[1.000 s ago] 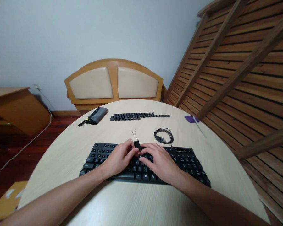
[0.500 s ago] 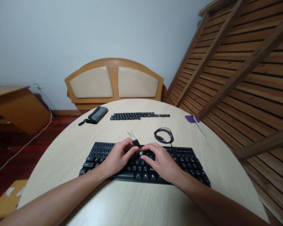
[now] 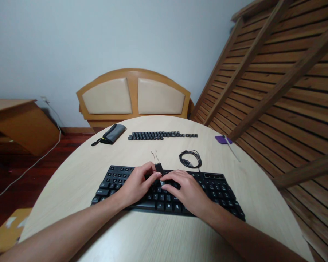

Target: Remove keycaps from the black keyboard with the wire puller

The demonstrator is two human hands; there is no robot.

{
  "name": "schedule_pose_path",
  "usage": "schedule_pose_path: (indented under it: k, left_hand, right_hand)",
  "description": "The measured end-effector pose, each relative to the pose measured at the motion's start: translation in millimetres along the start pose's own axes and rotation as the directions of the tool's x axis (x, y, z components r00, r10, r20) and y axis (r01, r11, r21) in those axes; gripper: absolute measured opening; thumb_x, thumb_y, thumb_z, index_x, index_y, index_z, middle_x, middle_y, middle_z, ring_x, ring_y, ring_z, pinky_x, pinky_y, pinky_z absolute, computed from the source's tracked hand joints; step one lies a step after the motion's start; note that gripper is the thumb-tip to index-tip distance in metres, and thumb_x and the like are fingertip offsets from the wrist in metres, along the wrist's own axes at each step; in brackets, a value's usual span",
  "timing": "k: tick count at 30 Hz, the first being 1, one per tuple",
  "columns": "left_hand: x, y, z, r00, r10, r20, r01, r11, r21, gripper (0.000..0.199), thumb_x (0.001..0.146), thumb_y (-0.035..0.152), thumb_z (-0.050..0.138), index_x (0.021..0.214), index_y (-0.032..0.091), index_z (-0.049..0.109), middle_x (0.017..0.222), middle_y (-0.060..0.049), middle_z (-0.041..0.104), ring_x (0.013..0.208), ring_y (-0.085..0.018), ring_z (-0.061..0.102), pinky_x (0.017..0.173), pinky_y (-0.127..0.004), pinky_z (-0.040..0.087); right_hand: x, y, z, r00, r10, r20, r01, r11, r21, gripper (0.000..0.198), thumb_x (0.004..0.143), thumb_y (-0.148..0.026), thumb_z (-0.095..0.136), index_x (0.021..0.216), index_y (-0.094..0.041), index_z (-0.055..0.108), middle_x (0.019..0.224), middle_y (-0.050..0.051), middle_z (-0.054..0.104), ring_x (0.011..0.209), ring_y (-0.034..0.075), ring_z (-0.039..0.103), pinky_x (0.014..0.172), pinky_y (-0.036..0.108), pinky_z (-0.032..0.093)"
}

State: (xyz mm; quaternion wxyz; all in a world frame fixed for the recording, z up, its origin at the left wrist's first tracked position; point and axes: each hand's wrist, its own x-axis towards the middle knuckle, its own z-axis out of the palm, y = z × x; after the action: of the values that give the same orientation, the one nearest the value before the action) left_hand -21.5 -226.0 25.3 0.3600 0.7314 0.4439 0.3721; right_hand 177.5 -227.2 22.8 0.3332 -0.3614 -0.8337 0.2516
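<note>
A black keyboard lies across the near part of the table, with bare switch spots at its upper left where keycaps are off. My left hand is closed on a keycap puller, a small black handle with two thin wire prongs pointing up and away from me. Just beside it, my right hand pinches a keycap between thumb and forefinger, low over the keyboard's middle. The fingers partly hide that keycap and whatever other end the puller has.
Loose keycaps stand in rows farther back. A grey pouch lies at the left, a coiled cable behind the keyboard. A purple cloth with a thin pale stick sits near the table's right edge.
The puller has tipped more upright, its prongs shifting right. My right fingers have come closer around the keycap, which has moved slightly down and left. The view has shifted a little.
</note>
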Motion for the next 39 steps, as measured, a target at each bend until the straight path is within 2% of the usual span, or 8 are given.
schedule_pose_path:
  k: [5, 10, 15, 19, 22, 25, 32, 39]
  left_hand:
    - [0, 1, 1, 1.0, -0.001, 0.004, 0.001, 1.0, 0.025, 0.02, 0.093, 0.032, 0.053, 0.078, 0.018, 0.054, 0.069, 0.003, 0.056, 0.066, -0.013, 0.05, 0.063, -0.025, 0.039]
    - [1, -1, 1, 0.999, -0.026, -0.025, 0.027, 0.998, 0.048, 0.019, 0.093, 0.032, 0.052, 0.079, 0.018, 0.053, 0.07, 0.002, 0.058, 0.067, -0.015, 0.053, 0.064, -0.025, 0.04]
    - [2, -3, 2, 0.998, -0.046, -0.049, 0.049, 0.996, 0.071, 0.017, 0.094, 0.031, 0.051, 0.083, 0.019, 0.056, 0.08, 0.0, 0.065, 0.077, -0.017, 0.06, 0.072, -0.03, 0.044]
    - [3, -2, 2, 0.999, -0.049, -0.022, 0.051, 0.994, 0.099, 0.015, 0.093, 0.028, 0.051, 0.084, 0.019, 0.057, 0.082, -0.001, 0.067, 0.079, -0.019, 0.061, 0.074, -0.032, 0.044]
    - [3, -2, 2, 0.999, -0.048, -0.014, 0.05, 0.991, 0.122, 0.015, 0.094, 0.028, 0.051, 0.083, 0.019, 0.057, 0.082, -0.001, 0.066, 0.079, -0.019, 0.061, 0.074, -0.032, 0.044]
    - [2, -1, 1, 0.999, -0.049, -0.008, 0.05, 0.991, 0.123, 0.016, 0.094, 0.028, 0.05, 0.083, 0.019, 0.057, 0.082, -0.002, 0.067, 0.079, -0.019, 0.061, 0.074, -0.032, 0.044]
    - [3, 2, 0, 0.997, -0.075, -0.001, 0.074, 0.989, 0.132, 0.017, 0.093, 0.029, 0.05, 0.083, 0.019, 0.058, 0.08, -0.001, 0.066, 0.078, -0.019, 0.061, 0.072, -0.031, 0.043]
    - [2, -1, 0, 0.997, -0.08, -0.003, 0.079, 0.989, 0.126, 0.016, 0.093, 0.029, 0.051, 0.083, 0.019, 0.058, 0.081, -0.002, 0.066, 0.078, -0.02, 0.06, 0.073, -0.032, 0.043]
  right_hand:
    - [1, 1, -1, 1.0, -0.007, 0.03, 0.006, 0.999, 0.032, 0.012, 0.083, -0.02, 0.07, 0.095, -0.024, 0.068, 0.1, 0.0, 0.069, 0.1, 0.017, 0.061, 0.091, 0.031, 0.045]
    - [0, -3, -5, 0.997, 0.043, 0.059, -0.048, 0.996, 0.081, 0.012, 0.08, -0.022, 0.073, 0.091, -0.025, 0.07, 0.109, 0.002, 0.064, 0.106, 0.019, 0.059, 0.095, 0.032, 0.044]
    - [10, 5, -22, 0.986, 0.164, 0.006, -0.164, 0.981, 0.105, 0.012, 0.085, -0.023, 0.066, 0.097, -0.023, 0.069, 0.098, 0.001, 0.07, 0.092, 0.017, 0.064, 0.084, 0.03, 0.049]
    - [35, 30, -39, 0.965, 0.257, -0.059, -0.259, 0.965, -0.028, 0.021, 0.084, -0.024, 0.066, 0.104, -0.02, 0.071, 0.091, 0.003, 0.073, 0.082, 0.018, 0.066, 0.079, 0.03, 0.05]
    - [64, 53, -47, 0.966, 0.25, -0.061, -0.257, 0.947, -0.192, 0.022, 0.084, -0.024, 0.064, 0.104, -0.019, 0.072, 0.091, 0.004, 0.074, 0.083, 0.017, 0.067, 0.077, 0.027, 0.049]
    - [92, 71, -49, 0.961, 0.267, -0.071, -0.272, 0.869, -0.413, 0.021, 0.086, -0.025, 0.063, 0.104, -0.021, 0.072, 0.097, 0.003, 0.074, 0.09, 0.017, 0.067, 0.081, 0.025, 0.047]
    - [139, 88, -35, 0.933, 0.345, -0.098, -0.34, 0.764, -0.549, 0.018, 0.082, -0.025, 0.066, 0.099, -0.025, 0.073, 0.102, 0.004, 0.073, 0.101, 0.024, 0.064, 0.084, 0.031, 0.045]
    - [149, 98, -16, 0.922, 0.364, -0.135, -0.371, 0.723, -0.582, 0.022, 0.088, -0.023, 0.059, 0.106, -0.025, 0.07, 0.109, 0.006, 0.071, 0.103, 0.022, 0.063, 0.084, 0.03, 0.045]
